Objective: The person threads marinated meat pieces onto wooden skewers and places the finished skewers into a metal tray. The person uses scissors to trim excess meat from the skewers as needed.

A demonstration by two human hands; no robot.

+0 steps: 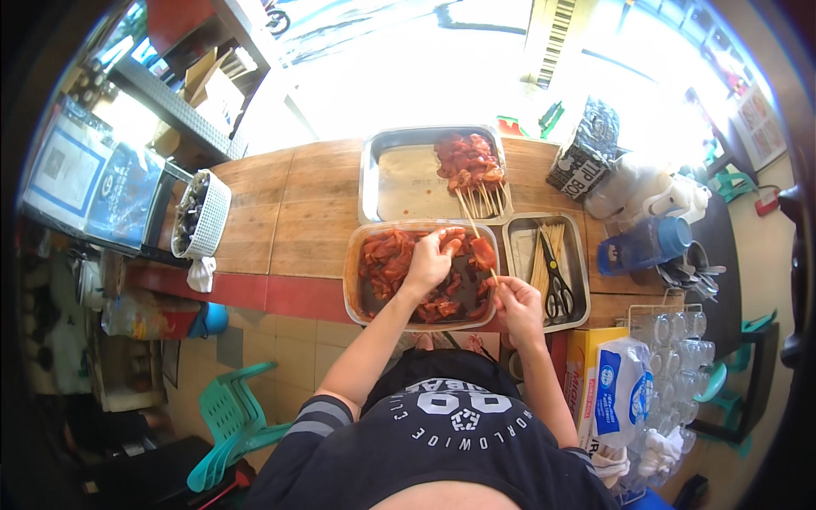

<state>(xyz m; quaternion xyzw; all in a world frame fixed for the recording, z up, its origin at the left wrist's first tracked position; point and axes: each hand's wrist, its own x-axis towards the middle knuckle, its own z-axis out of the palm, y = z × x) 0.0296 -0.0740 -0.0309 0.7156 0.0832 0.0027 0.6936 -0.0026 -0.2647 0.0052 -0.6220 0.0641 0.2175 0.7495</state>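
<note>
My right hand [519, 303] grips the lower end of a bamboo skewer [470, 220] at the right rim of a plastic tub [349, 280]. Threaded on that skewer is a piece of red marinated meat [483, 254]. Over the tub, my left hand [431, 260] has its fingers reddened with marinade; whether they pinch a piece is unclear. Loose marinated meat strips [389, 261] fill mostly the tub's left side, with dark liquid around them. Behind the tub, a metal tray [401, 178] holds several loaded meat skewers [470, 162] at its right side.
Right of the tub, a smaller metal tray [519, 239] holds bare bamboo skewers [540, 261] and black-handled scissors [558, 290]. Farther right are a tip box [581, 169], a blue jug [641, 247] and a glass rack [669, 344]. A white basket [213, 213] stands left on the wooden table [319, 210].
</note>
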